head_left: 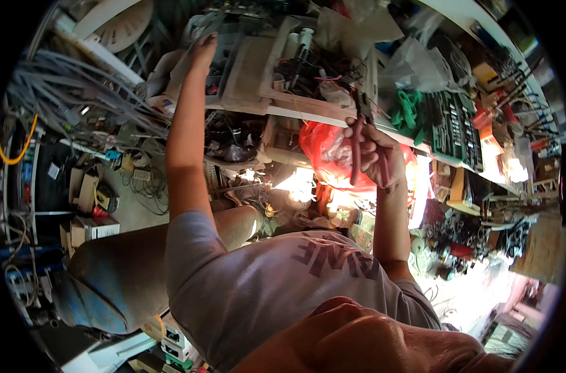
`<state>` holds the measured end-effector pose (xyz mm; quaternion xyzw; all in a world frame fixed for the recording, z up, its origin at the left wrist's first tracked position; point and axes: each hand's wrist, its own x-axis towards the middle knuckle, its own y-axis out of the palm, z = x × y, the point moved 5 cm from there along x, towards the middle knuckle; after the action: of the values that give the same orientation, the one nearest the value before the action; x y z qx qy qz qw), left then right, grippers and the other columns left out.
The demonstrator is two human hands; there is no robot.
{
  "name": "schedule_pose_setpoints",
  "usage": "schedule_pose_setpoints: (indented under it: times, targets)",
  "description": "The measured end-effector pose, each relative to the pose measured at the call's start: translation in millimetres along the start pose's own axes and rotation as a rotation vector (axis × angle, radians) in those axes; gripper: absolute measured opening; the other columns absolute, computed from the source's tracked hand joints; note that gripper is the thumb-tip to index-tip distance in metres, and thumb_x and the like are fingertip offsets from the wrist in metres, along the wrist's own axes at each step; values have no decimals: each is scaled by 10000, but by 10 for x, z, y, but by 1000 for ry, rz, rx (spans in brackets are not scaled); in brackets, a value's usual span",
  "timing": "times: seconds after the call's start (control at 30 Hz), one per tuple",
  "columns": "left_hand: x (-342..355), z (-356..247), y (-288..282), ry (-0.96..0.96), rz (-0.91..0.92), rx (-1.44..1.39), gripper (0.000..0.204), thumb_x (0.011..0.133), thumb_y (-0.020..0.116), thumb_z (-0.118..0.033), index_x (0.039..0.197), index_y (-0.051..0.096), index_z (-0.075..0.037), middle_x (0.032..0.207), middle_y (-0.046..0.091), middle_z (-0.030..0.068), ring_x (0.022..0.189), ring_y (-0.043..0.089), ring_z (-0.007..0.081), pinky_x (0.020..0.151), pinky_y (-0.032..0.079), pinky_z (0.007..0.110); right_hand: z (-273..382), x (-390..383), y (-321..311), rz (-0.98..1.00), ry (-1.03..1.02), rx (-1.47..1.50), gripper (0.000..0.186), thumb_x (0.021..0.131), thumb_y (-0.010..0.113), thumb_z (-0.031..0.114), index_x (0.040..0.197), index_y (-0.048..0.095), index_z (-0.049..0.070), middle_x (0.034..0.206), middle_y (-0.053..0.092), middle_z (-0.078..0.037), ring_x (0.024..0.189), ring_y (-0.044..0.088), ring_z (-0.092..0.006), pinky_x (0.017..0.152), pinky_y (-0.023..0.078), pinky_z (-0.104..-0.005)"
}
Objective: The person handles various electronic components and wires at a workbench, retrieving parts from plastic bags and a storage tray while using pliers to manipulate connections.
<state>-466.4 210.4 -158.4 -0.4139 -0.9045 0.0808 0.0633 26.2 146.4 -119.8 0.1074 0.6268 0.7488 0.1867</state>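
Note:
My left hand is stretched out to a translucent plastic bin at the top, its fingers bent at the contents, which I cannot make out. My right hand grips pliers by their dark red handles, jaws pointing up, in front of the shelf edge. Behind the jaws sits a pale tray with wires and small parts. A red plastic bag lies below and behind my right hand.
Grey cable bundles crowd the left. A green socket-set case and green gloves are at the right of the shelf. Cardboard boxes and loose cords lie on the floor at left. My leg extends below my left arm.

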Motion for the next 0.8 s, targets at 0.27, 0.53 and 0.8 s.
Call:
schedule_pose_setpoints:
  times: [0.27, 0.53, 0.8]
  targets:
    - [-1225, -1084, 872, 494, 339, 330, 332, 931, 582, -252, 1237, 588, -122, 1145, 636, 96, 1126, 575, 212, 906, 463, 346, -190, -206, -93, -262, 94, -615, 414, 903, 522, 67, 1278, 428, -83, 1183, 591, -219, 1023, 635, -230, 867, 558, -331]
    - [-1718, -1315, 1759, 710, 693, 633, 370, 874, 632, -258, 1189, 594, -66, 1195, 591, 140, 1136, 551, 299, 957, 433, 369, -270, -812, -248, -431, 119, -732, 384, 948, 492, 97, 1298, 429, -47, 1134, 603, -180, 896, 655, -194, 788, 559, -302]
    - [-1504, -825, 2219, 686, 900, 791, 235, 862, 619, -240, 991, 641, -45, 1011, 644, 127, 968, 602, 300, 816, 467, 393, -175, -1287, -417, -600, -19, -679, 356, 922, 464, 45, 1270, 470, -29, 1164, 612, -183, 860, 648, -170, 789, 542, -296]
